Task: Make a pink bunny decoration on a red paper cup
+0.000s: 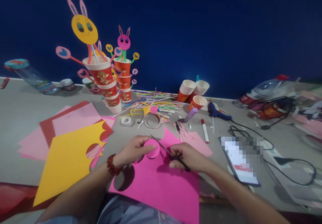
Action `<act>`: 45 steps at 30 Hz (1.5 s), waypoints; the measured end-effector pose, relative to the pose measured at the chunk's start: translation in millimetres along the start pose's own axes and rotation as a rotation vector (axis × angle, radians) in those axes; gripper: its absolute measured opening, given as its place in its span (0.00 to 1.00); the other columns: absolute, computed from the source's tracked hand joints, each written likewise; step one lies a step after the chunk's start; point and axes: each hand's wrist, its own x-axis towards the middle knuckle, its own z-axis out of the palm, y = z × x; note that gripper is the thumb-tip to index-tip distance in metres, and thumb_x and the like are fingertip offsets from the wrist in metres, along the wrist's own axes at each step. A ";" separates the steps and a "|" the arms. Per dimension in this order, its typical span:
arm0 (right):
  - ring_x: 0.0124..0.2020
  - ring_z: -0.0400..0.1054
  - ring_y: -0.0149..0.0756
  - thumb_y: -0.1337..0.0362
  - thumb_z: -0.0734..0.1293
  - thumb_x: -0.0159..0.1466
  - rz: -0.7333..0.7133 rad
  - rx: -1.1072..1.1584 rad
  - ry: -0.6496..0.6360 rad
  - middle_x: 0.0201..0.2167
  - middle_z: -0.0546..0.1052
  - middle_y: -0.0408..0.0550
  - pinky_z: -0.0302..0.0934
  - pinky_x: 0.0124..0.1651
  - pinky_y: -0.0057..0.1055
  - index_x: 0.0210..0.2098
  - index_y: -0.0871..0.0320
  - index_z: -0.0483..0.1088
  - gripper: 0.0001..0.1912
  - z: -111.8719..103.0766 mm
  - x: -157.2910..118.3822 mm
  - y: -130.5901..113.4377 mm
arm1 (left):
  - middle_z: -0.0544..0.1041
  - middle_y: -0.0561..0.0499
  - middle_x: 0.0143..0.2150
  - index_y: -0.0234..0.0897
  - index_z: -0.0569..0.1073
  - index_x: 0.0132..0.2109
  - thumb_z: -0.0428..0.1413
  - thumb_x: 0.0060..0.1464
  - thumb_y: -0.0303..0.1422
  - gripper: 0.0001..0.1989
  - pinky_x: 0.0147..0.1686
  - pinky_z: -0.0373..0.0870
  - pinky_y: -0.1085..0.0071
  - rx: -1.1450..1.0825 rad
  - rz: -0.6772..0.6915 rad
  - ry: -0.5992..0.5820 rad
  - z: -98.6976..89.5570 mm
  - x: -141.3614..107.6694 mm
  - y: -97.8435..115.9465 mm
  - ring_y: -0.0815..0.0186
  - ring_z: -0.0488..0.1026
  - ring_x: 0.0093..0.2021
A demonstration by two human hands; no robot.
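Observation:
Between thumb and fingers, my left hand (134, 151) pinches a small pink paper circle (152, 149). My right hand (184, 157) is closed round the black handles of a pair of scissors (161, 144), whose blades point up and left at the circle's right edge. Under both hands lies a large magenta sheet (173, 190) with a round hole at its left side. To the left, a yellow sheet (65, 157) with round cut-outs along its edge rests on pink and red sheets (77, 116).
Stacked-cup rabbit figures (100, 74) stand at the back left, near a bottle (37, 79). Sticks (156, 98), paper cups (186, 89) and tape rolls (152, 120) are behind the hands. A glue gun (218, 112), a phone (238, 162) and cables lie right.

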 end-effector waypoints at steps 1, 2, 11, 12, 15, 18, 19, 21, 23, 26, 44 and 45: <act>0.22 0.45 0.27 0.43 0.71 0.55 -0.006 -0.003 0.002 0.18 0.53 0.33 0.41 0.23 0.25 0.22 0.55 0.54 0.28 0.0 0.1 0.3 | 0.65 0.56 0.26 0.34 0.69 0.29 0.55 0.57 0.43 0.16 0.23 0.55 0.78 -0.001 -0.002 -0.001 0.0 -0.2 0.5 0.74 0.59 0.24; 0.22 0.45 0.27 0.43 0.71 0.54 -0.010 -0.005 0.005 0.18 0.53 0.33 0.41 0.23 0.25 0.22 0.55 0.53 0.28 0.0 0.2 0.6 | 0.65 0.56 0.26 0.34 0.68 0.29 0.55 0.57 0.43 0.16 0.23 0.55 0.78 -0.002 -0.002 -0.002 0.0 -0.3 1.1 0.74 0.59 0.24; 0.22 0.45 0.26 0.43 0.72 0.53 -0.016 -0.014 0.020 0.17 0.52 0.33 0.40 0.23 0.25 0.21 0.55 0.52 0.30 -1.3 0.0 1.9 | 0.65 0.56 0.25 0.35 0.69 0.30 0.54 0.57 0.44 0.17 0.20 0.53 0.78 0.021 -0.025 -0.021 -1.6 0.8 -0.4 0.75 0.58 0.21; 0.22 0.45 0.26 0.43 0.72 0.53 -0.015 -0.009 0.021 0.17 0.52 0.33 0.40 0.23 0.25 0.21 0.55 0.52 0.30 -1.3 0.0 2.1 | 0.65 0.56 0.26 0.35 0.68 0.30 0.54 0.57 0.45 0.17 0.20 0.54 0.78 0.022 -0.026 -0.020 -1.9 0.9 -0.7 0.75 0.58 0.21; 0.21 0.44 0.26 0.43 0.72 0.53 -0.007 0.008 0.021 0.17 0.52 0.32 0.40 0.23 0.25 0.21 0.55 0.51 0.30 -1.3 0.5 1.9 | 0.64 0.56 0.26 0.35 0.67 0.29 0.54 0.57 0.45 0.18 0.22 0.54 0.78 0.023 -0.030 -0.022 -2.4 1.3 -0.2 0.75 0.58 0.22; 0.20 0.45 0.25 0.43 0.72 0.53 0.014 0.022 0.018 0.15 0.52 0.32 0.41 0.22 0.24 0.20 0.55 0.51 0.30 -1.6 0.7 0.6 | 0.64 0.55 0.27 0.35 0.67 0.28 0.55 0.56 0.45 0.17 0.25 0.57 0.78 0.047 -0.004 -0.018 -2.9 1.9 0.7 0.73 0.59 0.25; 0.19 0.46 0.25 0.43 0.72 0.53 0.023 0.026 0.020 0.15 0.53 0.32 0.41 0.21 0.24 0.20 0.55 0.51 0.30 -1.8 0.7 0.2 | 0.64 0.55 0.26 0.35 0.67 0.28 0.55 0.56 0.44 0.17 0.25 0.57 0.77 0.054 0.003 -0.015 -3.1 2.2 0.7 0.73 0.59 0.26; 0.18 0.48 0.25 0.43 0.73 0.52 0.044 0.044 0.042 0.14 0.53 0.32 0.43 0.21 0.23 0.20 0.55 0.51 0.30 -1.8 0.5 0.1 | 0.63 0.56 0.26 0.35 0.66 0.28 0.54 0.56 0.44 0.17 0.25 0.57 0.77 0.057 0.005 -0.010 -3.5 2.8 -0.3 0.72 0.58 0.26; 0.17 0.52 0.25 0.43 0.73 0.51 0.085 0.100 0.081 0.14 0.54 0.32 0.45 0.20 0.23 0.20 0.54 0.51 0.30 -1.7 0.1 1.0 | 0.62 0.56 0.25 0.35 0.66 0.27 0.54 0.56 0.44 0.18 0.25 0.56 0.76 0.050 0.011 -0.004 -4.3 3.5 -1.9 0.72 0.58 0.25; 0.15 0.58 0.27 0.43 0.70 0.54 0.131 0.186 0.179 0.13 0.58 0.32 0.50 0.20 0.24 0.22 0.53 0.53 0.27 -1.8 -1.0 4.0 | 0.63 0.56 0.24 0.35 0.67 0.27 0.54 0.57 0.45 0.18 0.25 0.57 0.76 0.070 0.034 0.026 -6.3 3.6 -3.7 0.72 0.59 0.25; 0.21 0.59 0.30 0.51 0.72 0.56 0.102 0.200 0.512 0.20 0.62 0.35 0.54 0.25 0.27 0.26 0.54 0.57 0.21 36.2 -12.0 53.7 | 0.70 0.55 0.27 0.37 0.69 0.33 0.49 0.61 0.44 0.15 0.30 0.67 0.73 0.049 0.003 0.409 -16.7 -3.3 -2.4 0.68 0.69 0.28; 0.21 0.58 0.30 0.51 0.72 0.57 0.104 0.156 0.520 0.20 0.62 0.35 0.53 0.25 0.27 0.26 0.55 0.57 0.21 36.6 -12.7 53.3 | 0.68 0.56 0.26 0.37 0.68 0.34 0.50 0.60 0.44 0.15 0.28 0.66 0.74 0.007 -0.011 0.375 -15.2 -2.8 -2.3 0.69 0.68 0.26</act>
